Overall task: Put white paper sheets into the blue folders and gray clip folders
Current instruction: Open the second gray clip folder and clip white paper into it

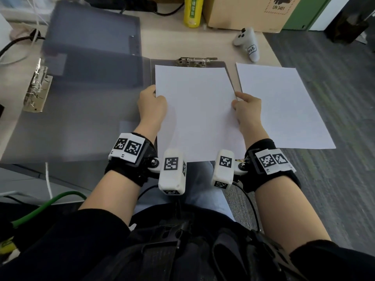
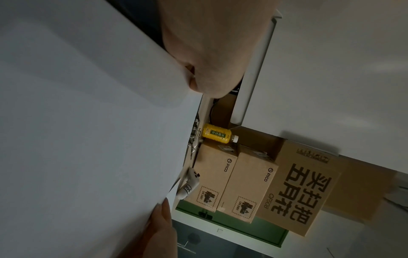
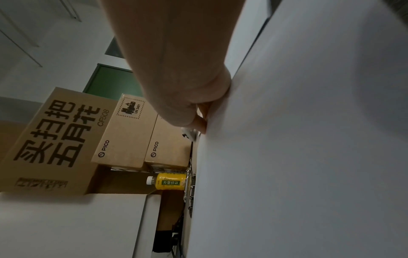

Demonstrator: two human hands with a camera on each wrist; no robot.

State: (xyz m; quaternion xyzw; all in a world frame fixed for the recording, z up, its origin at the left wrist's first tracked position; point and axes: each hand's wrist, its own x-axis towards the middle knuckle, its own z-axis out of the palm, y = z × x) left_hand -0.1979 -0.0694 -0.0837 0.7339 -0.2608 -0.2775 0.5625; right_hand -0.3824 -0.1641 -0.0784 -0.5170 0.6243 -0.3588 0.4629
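Note:
I hold a white paper sheet (image 1: 196, 110) by its two long edges over the right half of an open gray clip folder (image 1: 85, 122). My left hand (image 1: 152, 104) pinches the left edge and my right hand (image 1: 246, 107) pinches the right edge. The sheet's top edge lies just below the folder's metal clip (image 1: 195, 60). In the wrist views the same sheet (image 2: 88, 131) (image 3: 309, 139) fills much of the picture beside each hand. A second white sheet (image 1: 282, 104) lies flat to the right, overhanging the desk edge.
Another gray folder (image 1: 91, 31) lies open at the back left, and a loose metal clip (image 1: 37, 86) sits at the left. A yellow bottle (image 1: 192, 11), cardboard boxes (image 1: 247, 11) and a white controller (image 1: 246, 42) stand along the back.

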